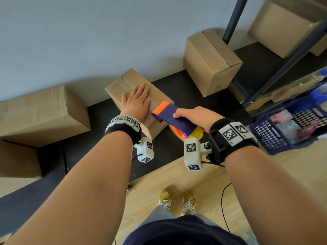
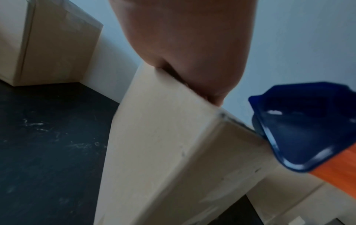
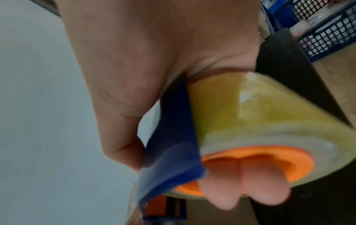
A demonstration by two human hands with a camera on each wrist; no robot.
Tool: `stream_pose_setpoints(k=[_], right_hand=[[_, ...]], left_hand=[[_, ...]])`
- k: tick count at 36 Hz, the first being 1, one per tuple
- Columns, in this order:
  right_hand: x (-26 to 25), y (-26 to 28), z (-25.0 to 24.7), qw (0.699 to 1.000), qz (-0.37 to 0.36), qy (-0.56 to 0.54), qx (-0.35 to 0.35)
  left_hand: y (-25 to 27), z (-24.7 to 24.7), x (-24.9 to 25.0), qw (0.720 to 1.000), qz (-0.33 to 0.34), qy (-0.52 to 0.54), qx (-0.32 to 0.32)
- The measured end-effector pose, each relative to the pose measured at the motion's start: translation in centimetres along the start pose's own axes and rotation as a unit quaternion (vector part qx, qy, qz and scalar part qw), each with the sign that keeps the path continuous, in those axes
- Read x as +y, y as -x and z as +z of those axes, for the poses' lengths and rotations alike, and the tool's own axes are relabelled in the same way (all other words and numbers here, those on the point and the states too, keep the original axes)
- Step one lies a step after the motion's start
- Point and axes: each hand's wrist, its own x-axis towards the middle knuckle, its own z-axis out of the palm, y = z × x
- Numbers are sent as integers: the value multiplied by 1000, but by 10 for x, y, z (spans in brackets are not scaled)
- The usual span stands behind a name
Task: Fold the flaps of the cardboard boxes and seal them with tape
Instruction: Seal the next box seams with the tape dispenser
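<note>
— Where's the box being sealed?
— The cardboard box (image 1: 123, 85) sits on the black counter (image 1: 177, 89), against the wall, between a larger box (image 1: 40, 114) to the left and another closed box (image 1: 210, 64) to the far right.
— And the left hand (image 1: 137, 101)?
— Laid flat on the box's top, fingers (image 1: 141, 89) straight and released, pressing the flaps down.
— The right hand (image 1: 194, 117)?
— It grasps the blue and orange tape dispenser (image 1: 169, 114); its fingers (image 3: 265, 179) curl through the orange core of the tape roll (image 3: 260, 114). The dispenser's front end meets the near right corner of the box.
— Anything else?
— A blue basket (image 1: 276, 138) sits at the right.
</note>
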Motion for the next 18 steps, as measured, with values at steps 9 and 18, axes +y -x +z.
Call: stream_pose_setpoints(k=[9, 18], right_hand=[[26, 0, 6, 999, 10, 23, -23], [59, -2, 5, 996, 55, 41, -61]], left_hand=[[1, 1, 3, 999, -10, -32, -17], [0, 2, 4, 999, -15, -35, -18]])
